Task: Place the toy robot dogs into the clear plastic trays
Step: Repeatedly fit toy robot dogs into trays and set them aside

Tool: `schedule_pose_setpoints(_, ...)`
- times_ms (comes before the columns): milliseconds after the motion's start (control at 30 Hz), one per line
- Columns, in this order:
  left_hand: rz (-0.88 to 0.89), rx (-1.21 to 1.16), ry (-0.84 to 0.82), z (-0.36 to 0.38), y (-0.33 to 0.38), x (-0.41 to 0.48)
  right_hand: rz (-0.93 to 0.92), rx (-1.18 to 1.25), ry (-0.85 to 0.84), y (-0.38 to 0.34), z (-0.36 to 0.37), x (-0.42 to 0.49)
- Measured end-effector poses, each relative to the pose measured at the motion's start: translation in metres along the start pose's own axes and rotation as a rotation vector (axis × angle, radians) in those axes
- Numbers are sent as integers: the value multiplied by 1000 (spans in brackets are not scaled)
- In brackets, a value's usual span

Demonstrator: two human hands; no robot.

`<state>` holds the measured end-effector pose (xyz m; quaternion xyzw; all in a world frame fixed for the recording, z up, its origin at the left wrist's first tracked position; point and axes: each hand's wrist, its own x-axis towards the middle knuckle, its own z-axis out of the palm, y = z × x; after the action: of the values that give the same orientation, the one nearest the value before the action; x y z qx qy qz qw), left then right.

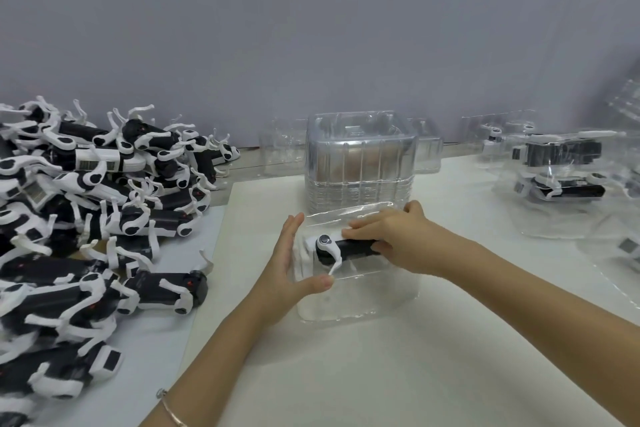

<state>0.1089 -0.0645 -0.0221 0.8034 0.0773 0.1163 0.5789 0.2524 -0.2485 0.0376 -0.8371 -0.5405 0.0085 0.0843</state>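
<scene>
Centre frame: right hand [398, 236] grips the toy robot dog [349, 248] by its rigid body, seating it in a seemingly flimsy clear tray [381, 291] that the flat left hand [291, 267] braces.

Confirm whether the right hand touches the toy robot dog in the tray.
Touching. Head view: right hand pinches the toy robot dog by its black body.

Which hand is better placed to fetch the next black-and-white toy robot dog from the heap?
Probably left. The left hand rests open against the clear plastic tray, nearest the heap of dogs. The right hand grips the black-bodied dog in that tray, on the side away from the heap.
</scene>
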Motion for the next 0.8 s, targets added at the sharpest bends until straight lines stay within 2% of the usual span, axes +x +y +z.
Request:
schedule_pose_setpoints(67, -47, -39, -20, -4, 4, 5, -59, -58, 237, 3, 1, -5)
schedule_pose_setpoints(100, -59, -59, -34, -6, 6, 7, -31, 33, 344, 7, 2, -8)
schedule_pose_setpoints(133, -63, -79, -44, -7, 9, 7, 73, 208, 431, 8, 1, -11)
schedule_pose_setpoints(200, -117, -137, 8, -7, 13, 8, 400, 624, 566, 13, 0, -20)
schedule_pose_setpoints(233, -191, -166, 85, -5, 15, 10, 570, 786, 574, 15, 3, -24)
schedule_pose_setpoints(300, -383, -211, 182, -1, 22, 13, 769, 879, 362, 14, 13, -34)
schedule_pose_setpoints(333, -449, -242, 161, 0, 25, 15, 769, 913, 233, 10, 19, -38)
schedule_pose_setpoints(400, -462, -253, 130, 7, 31, 25, 655, 1122, 141, -1, 25, -42)
schedule_pose_setpoints(467, -307, -256, 210, 19, 34, 25, 520, 1322, 201, -9, 23, -42)
schedule_pose_setpoints(600, 51, -333, 365, 36, 34, 15, 347, 1449, 441, -4, 30, -44)
schedule_pose_setpoints(800, 130, -177, 444, 40, 32, 8, 322, 1506, 538, 0, 41, -47)
